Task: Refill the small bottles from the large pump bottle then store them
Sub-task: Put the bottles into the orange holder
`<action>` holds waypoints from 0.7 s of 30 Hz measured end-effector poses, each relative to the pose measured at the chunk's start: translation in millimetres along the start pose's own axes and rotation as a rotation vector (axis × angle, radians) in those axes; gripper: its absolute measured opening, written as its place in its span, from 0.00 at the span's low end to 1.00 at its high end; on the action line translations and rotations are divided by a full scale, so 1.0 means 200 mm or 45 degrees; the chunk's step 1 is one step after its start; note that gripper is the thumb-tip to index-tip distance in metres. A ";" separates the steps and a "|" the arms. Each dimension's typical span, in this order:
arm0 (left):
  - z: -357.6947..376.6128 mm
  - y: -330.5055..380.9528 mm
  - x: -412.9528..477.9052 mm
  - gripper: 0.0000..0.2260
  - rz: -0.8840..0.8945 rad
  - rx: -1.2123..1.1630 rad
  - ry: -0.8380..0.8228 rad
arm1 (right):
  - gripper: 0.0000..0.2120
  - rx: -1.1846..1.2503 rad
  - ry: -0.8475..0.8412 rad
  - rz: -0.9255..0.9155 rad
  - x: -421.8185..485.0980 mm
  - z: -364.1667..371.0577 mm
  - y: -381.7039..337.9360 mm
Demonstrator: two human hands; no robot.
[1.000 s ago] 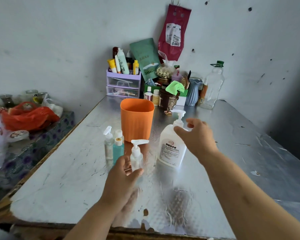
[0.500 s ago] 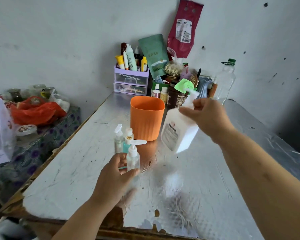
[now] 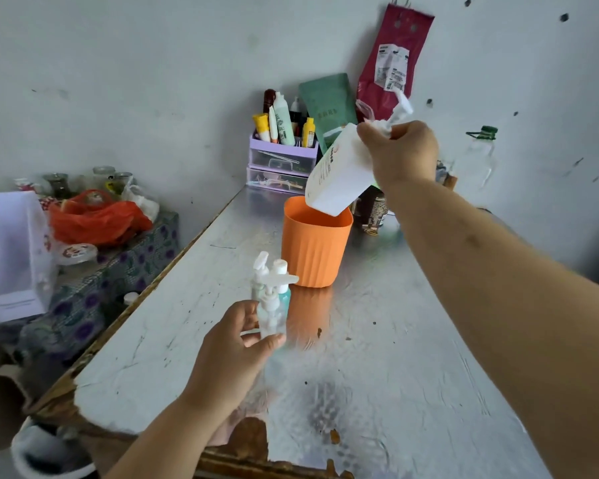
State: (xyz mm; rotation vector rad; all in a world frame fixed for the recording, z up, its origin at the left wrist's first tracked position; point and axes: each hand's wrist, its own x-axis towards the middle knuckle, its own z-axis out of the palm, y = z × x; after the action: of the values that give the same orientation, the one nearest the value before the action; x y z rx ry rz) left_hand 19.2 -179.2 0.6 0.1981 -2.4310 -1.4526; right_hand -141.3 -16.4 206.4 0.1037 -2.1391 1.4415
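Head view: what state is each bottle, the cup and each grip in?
large pump bottle: in the air, tilted, pump on.
small pump bottle: upright, pump on.
teal bottle: standing, capped.
orange cup: upright, open top.
right grip: holds large pump bottle's neck.
left grip: holds small pump bottle.

Large pump bottle (image 3: 339, 174) now aloft in right hand (image 3: 400, 153)

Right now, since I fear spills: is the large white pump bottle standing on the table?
No, the right hand holds the white pump bottle tilted above the orange ribbed cup.
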 end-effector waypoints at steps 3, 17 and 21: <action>-0.03 0.00 0.01 0.20 0.009 -0.029 0.011 | 0.20 -0.090 -0.026 -0.001 0.03 0.11 0.02; -0.14 -0.02 0.05 0.17 0.015 -0.056 0.072 | 0.20 -0.423 -0.268 0.093 0.00 0.45 0.21; -0.18 -0.03 0.06 0.16 -0.001 -0.086 0.098 | 0.21 -0.468 -0.359 0.131 -0.02 0.50 0.24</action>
State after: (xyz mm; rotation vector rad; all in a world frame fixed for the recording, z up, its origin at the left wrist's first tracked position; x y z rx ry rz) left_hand 18.5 -214.6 13.9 0.2353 -2.3172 -1.4966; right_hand -194.2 -85.2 137.2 0.0620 -2.6396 1.1156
